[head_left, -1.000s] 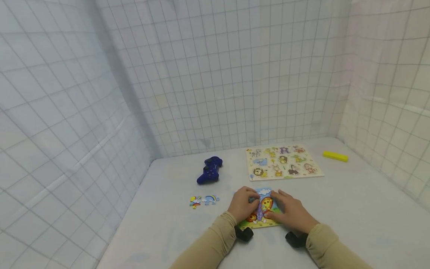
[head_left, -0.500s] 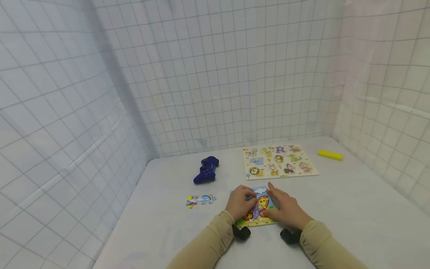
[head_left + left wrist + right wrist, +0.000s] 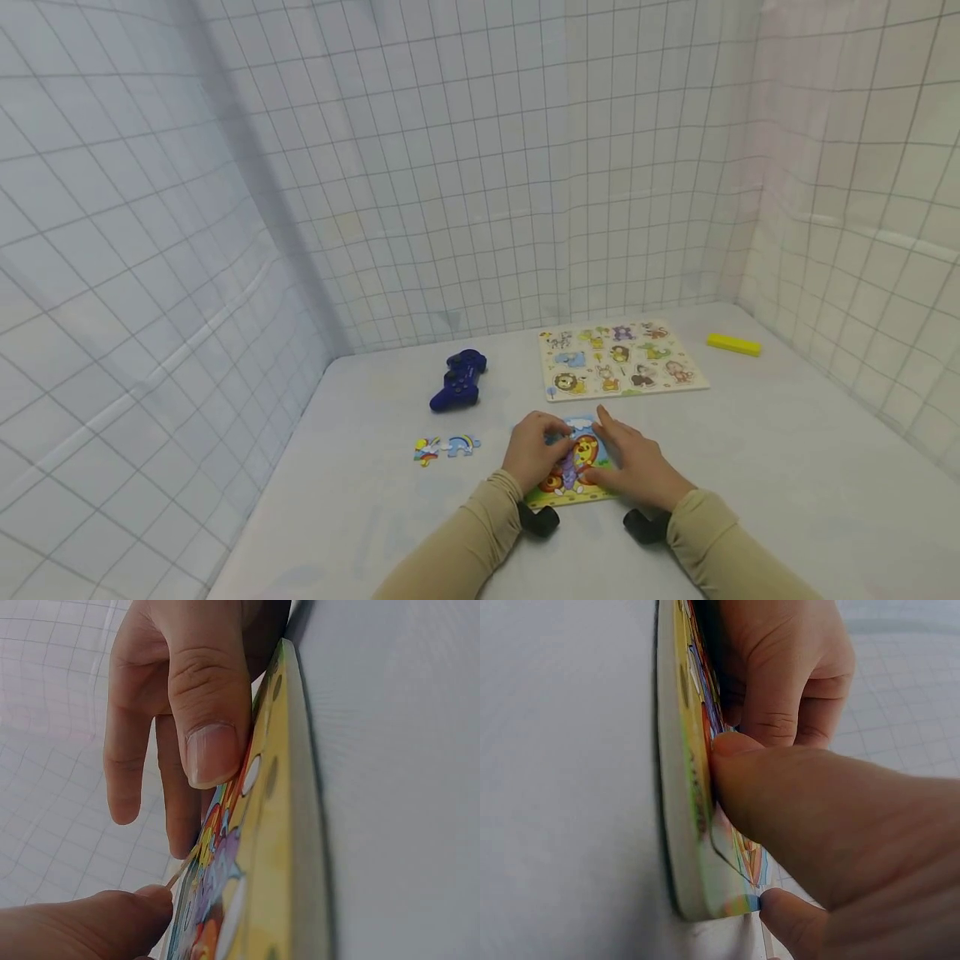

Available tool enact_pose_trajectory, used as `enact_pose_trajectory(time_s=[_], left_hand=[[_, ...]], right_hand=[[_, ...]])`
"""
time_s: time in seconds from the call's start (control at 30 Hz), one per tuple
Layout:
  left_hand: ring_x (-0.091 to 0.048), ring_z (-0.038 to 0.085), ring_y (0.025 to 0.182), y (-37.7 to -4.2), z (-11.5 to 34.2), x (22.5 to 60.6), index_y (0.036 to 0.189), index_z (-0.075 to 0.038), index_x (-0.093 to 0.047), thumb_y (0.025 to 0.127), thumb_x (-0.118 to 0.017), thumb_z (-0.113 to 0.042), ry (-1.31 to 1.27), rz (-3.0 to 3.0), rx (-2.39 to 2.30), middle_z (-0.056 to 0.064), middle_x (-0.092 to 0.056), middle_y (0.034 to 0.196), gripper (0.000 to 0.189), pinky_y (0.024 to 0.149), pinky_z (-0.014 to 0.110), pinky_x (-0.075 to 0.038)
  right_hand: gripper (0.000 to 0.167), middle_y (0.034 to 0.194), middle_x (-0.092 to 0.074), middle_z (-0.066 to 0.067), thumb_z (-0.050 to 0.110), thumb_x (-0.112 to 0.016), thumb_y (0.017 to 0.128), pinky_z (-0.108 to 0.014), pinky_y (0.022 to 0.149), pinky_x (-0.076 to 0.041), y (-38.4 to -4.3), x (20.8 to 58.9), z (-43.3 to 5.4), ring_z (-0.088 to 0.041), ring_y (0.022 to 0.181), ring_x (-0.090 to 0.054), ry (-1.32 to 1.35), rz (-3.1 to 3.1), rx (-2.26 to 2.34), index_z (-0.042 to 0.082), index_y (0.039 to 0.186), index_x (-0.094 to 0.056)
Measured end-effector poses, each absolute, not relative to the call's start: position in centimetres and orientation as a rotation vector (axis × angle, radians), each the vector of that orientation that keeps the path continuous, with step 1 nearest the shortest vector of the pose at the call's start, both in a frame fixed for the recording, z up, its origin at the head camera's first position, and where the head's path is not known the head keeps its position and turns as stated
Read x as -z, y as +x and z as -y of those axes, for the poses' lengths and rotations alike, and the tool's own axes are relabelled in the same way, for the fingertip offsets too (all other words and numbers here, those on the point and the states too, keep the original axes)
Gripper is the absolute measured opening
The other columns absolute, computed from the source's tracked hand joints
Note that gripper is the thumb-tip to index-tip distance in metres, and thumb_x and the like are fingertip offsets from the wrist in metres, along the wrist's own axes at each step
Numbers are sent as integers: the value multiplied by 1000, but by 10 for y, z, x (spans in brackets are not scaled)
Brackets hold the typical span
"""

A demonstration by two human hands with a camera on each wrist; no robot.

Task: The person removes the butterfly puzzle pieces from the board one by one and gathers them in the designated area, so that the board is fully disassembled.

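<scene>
The puzzle (image 3: 585, 452) lies at five o'clock in the head view. On its nine o'clock side, the left hand (image 3: 534, 450) pinches a thin piece (image 3: 184, 867); at three, the right hand (image 3: 641, 467) is released, fingers extended. A controller (image 3: 458, 381) sits towards eleven.

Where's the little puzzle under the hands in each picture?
Head: the puzzle, low, right of centre.
Left wrist: the puzzle slants down the middle to the bottom edge.
Right wrist: the puzzle runs down from the top, mostly left of centre.
Shared landmark: the right hand, by the puzzle every time.
</scene>
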State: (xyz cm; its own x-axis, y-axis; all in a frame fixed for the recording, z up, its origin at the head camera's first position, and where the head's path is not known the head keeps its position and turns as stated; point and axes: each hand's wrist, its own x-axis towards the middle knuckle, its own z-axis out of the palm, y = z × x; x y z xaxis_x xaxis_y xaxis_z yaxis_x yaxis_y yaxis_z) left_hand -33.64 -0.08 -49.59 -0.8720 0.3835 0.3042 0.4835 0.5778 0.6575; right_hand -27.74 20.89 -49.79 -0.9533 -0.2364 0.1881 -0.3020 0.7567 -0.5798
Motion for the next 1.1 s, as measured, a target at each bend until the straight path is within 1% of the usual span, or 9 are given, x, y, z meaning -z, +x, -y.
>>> enact_pose_trajectory(time_s=[0.17,0.27,0.43,0.53,0.63,0.77,0.87,0.97,1.1], left_hand=[[-63,7,98,-335,2,494,101,-19,-77,94,-77,-23,-686,2653,1194,-7,-67,105,8,90,30,-54],[-64,8,100,-334,6,493,101,-19,-76,94,-76,-23,-654,2597,1221,-5,-66,109,8,89,30,-54],[-66,20,111,-334,28,487,102,-15,-77,95,-76,-21,-652,2490,1197,4,-65,123,10,91,37,-57],[-63,28,119,-334,55,484,100,-12,-77,93,-78,-17,-626,2459,1142,9,-64,127,9,96,45,-55],[-63,32,120,-333,85,485,96,-11,-77,90,-80,-13,-560,2458,1095,11,-65,126,6,99,50,-53],[-64,35,118,-333,113,488,95,-10,-78,91,-79,-13,-511,2492,1051,12,-66,124,5,101,51,-51],[-64,35,119,-335,122,491,96,-11,-78,92,-77,-14,-527,2520,1055,13,-67,123,5,103,52,-50],[-64,33,118,-339,123,495,96,-12,-77,92,-76,-14,-557,2529,1028,12,-68,122,4,103,51,-49],[-65,32,116,-346,125,502,96,-13,-77,92,-77,-14,-595,2535,957,10,-68,119,4,101,50,-49]], right_hand=[[111,152,-54,-15,54,-78,87,-71,113,-31,-278,497,-208,-48,147,-36,434,2855,-974,0,163,-18],[112,152,-54,-16,56,-78,86,-70,114,-30,-279,497,-208,-48,147,-35,417,2865,-978,0,163,-19],[110,153,-53,-16,55,-78,86,-68,117,-28,-277,500,-208,-48,149,-33,390,2882,-989,-1,162,-21],[108,154,-51,-17,53,-78,87,-68,116,-29,-275,500,-207,-48,148,-34,418,2877,-965,-1,162,-22],[106,156,-47,-21,51,-79,87,-71,112,-32,-273,499,-207,-52,145,-36,449,2866,-925,2,162,-22],[103,154,-52,-16,48,-78,89,-75,109,-33,-272,496,-208,-52,145,-36,467,2875,-882,4,163,-21],[104,151,-56,-8,51,-76,89,-77,109,-30,-273,494,-210,-50,147,-34,448,2906,-856,3,163,-20],[105,152,-55,-7,55,-76,88,-78,108,-28,-276,492,-214,-49,149,-31,420,2933,-838,4,163,-21],[105,154,-53,-8,54,-76,88,-79,109,-26,-279,490,-219,-50,150,-29,406,2948,-853,5,163,-23]])
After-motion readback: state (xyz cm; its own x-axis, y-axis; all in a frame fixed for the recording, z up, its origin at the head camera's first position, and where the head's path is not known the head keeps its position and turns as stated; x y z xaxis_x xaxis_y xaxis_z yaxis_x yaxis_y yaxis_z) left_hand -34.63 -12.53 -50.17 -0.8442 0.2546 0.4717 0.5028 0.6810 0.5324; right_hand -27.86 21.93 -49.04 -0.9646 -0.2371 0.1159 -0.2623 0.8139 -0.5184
